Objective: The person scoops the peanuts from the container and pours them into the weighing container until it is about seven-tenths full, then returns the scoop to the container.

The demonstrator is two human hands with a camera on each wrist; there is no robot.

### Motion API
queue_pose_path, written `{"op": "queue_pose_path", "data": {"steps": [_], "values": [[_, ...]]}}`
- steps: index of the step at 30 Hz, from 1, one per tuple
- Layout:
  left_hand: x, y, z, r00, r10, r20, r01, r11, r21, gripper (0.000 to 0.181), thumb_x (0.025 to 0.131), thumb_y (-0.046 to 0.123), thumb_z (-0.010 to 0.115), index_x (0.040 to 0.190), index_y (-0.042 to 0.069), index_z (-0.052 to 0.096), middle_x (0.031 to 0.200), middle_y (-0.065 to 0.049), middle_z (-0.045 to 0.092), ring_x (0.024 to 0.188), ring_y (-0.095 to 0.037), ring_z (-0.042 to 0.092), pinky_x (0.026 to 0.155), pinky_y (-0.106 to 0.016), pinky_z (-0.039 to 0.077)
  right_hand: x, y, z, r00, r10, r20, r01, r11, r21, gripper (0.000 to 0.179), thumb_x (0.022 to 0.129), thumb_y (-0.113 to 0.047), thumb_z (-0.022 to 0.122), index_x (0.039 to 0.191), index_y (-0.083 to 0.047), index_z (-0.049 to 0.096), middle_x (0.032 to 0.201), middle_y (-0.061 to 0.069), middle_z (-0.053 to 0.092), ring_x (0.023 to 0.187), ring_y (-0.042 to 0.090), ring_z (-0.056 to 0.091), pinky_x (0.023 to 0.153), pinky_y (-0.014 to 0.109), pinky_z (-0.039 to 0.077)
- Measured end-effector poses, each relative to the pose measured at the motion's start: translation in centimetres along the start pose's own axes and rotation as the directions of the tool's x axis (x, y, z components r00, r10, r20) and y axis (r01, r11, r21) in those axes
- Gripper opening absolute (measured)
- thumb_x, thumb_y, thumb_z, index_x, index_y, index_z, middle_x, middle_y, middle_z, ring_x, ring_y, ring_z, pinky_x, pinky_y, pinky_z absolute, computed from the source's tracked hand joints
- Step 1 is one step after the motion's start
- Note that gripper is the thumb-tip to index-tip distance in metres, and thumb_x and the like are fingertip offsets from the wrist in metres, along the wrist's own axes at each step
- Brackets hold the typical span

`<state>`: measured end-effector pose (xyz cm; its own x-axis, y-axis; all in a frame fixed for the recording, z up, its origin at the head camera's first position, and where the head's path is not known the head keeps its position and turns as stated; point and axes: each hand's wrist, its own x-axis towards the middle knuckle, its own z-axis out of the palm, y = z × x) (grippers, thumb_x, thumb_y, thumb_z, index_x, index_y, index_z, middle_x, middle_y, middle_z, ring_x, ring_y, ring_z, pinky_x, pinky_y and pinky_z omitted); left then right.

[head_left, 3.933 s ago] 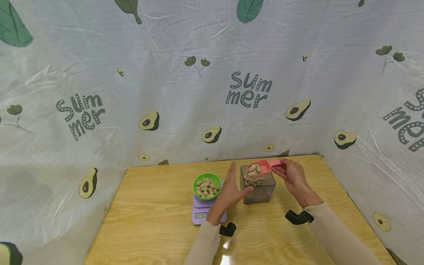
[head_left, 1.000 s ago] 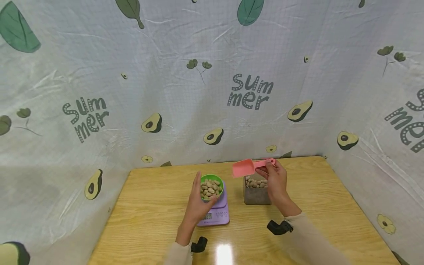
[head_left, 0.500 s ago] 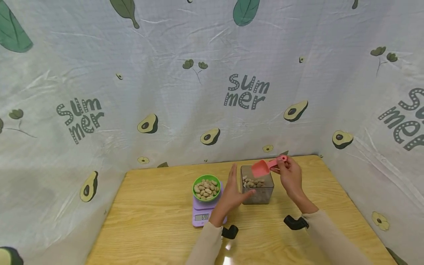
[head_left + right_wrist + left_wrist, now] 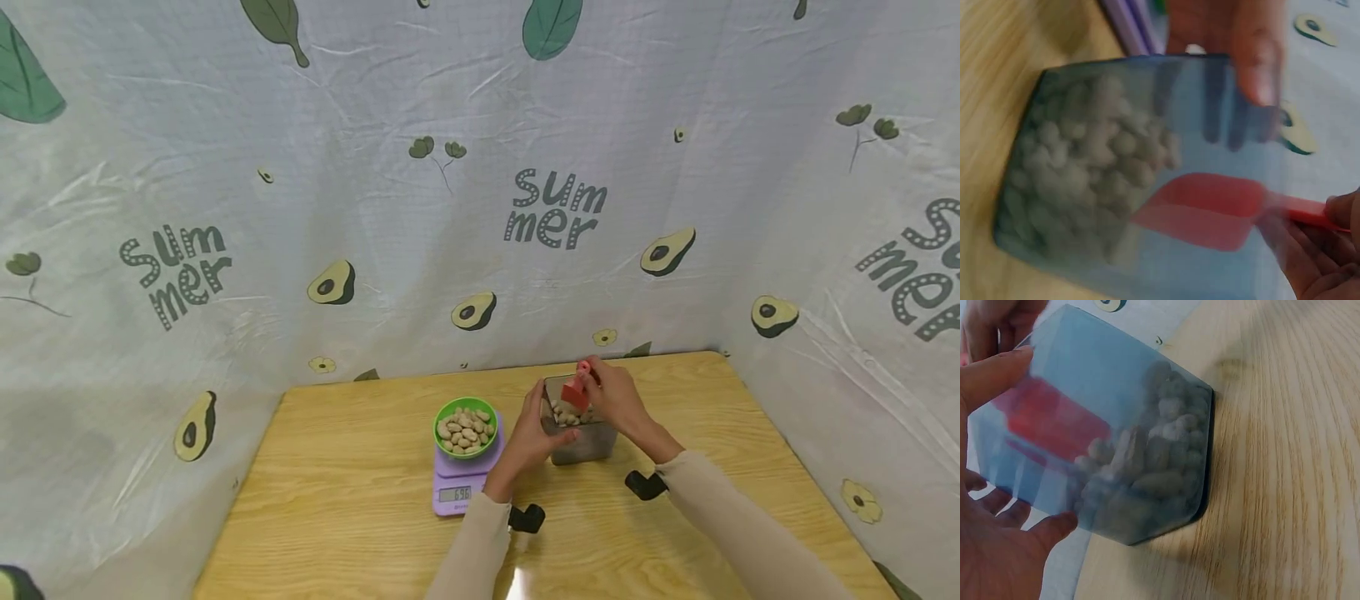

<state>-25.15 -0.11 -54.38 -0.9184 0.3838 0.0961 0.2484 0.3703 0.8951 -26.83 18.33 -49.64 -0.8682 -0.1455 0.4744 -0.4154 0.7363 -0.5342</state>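
Note:
My right hand [image 4: 617, 398] pinches the handle of a red-pink scoop [image 4: 575, 395], which dips into a see-through box [image 4: 585, 447]. In the right wrist view, the tip of the scoop [image 4: 1210, 209] meets the unshelled peanuts [image 4: 1079, 169] piled at the bottom of the box. My left hand [image 4: 529, 440] holds the box at its left side, thumb on the front wall and fingers along the side. Left of it, a green bowl [image 4: 467, 401] filled with peanuts stands on a purple kitchen scale [image 4: 453, 477], whose display appears to read 69.6.
The wooden table [image 4: 352, 483] reaches to a pale curtain [image 4: 390, 233] printed with avocados and lettering, at the back and both sides. Bare wood lies left of the scale and right of the box.
The scoop held peanuts above the box, then was empty beside the bowl, and is now lowered into the box. My left hand moved from the bowl to the box. The scale reading rose.

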Motion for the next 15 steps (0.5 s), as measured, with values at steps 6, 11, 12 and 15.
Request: {"op": "queue_pose_path", "data": {"steps": [6,11,12,15], "values": [[0.2,0.2,0.3,1.000,0.001,0.005,-0.001,1.000,-0.031,0.103,0.085,0.037,0.077,0.160,0.017,0.008,0.164,-0.012,0.015,0.147,-0.033,0.031,0.108,-0.047,0.044,-0.1,-0.3,0.2,0.994,-0.014,0.107,0.014,1.000,-0.001,0.015,0.100,-0.015,0.056,0.098,-0.002,0.062,0.071,0.007,0.064,0.056,0.008,0.050,0.051,0.022,0.040],[0.3,0.2,0.4,1.000,-0.003,0.012,0.003,1.000,-0.009,0.104,0.084,0.037,0.078,0.160,0.018,0.009,0.164,-0.010,0.017,0.143,-0.032,0.037,0.107,-0.046,0.045,0.0,-0.3,-1.1,0.989,0.073,0.126,-0.078,0.996,0.032,0.015,0.100,-0.013,0.056,0.093,-0.001,0.062,0.072,0.009,0.064,0.058,0.012,0.055,0.052,0.025,0.042],[0.3,0.2,0.4,1.000,0.000,0.017,0.000,1.000,-0.004,0.104,0.084,0.037,0.078,0.160,0.018,0.009,0.164,-0.010,0.017,0.142,-0.033,0.038,0.107,-0.047,0.046,0.0,-0.3,-1.3,0.986,0.107,0.131,-0.112,0.993,0.038,0.014,0.100,-0.012,0.056,0.094,0.000,0.062,0.073,0.010,0.065,0.059,0.013,0.057,0.052,0.025,0.043],[0.4,0.2,0.3,0.999,0.007,0.031,-0.008,1.000,0.013,0.105,0.084,0.039,0.078,0.160,0.019,0.008,0.165,-0.011,0.016,0.139,-0.033,0.042,0.106,-0.047,0.046,0.2,0.0,-1.7,0.967,0.208,0.150,-0.220,0.973,0.069,0.017,0.101,-0.011,0.053,0.098,0.003,0.062,0.078,0.015,0.067,0.062,0.016,0.062,0.053,0.026,0.047]]}}
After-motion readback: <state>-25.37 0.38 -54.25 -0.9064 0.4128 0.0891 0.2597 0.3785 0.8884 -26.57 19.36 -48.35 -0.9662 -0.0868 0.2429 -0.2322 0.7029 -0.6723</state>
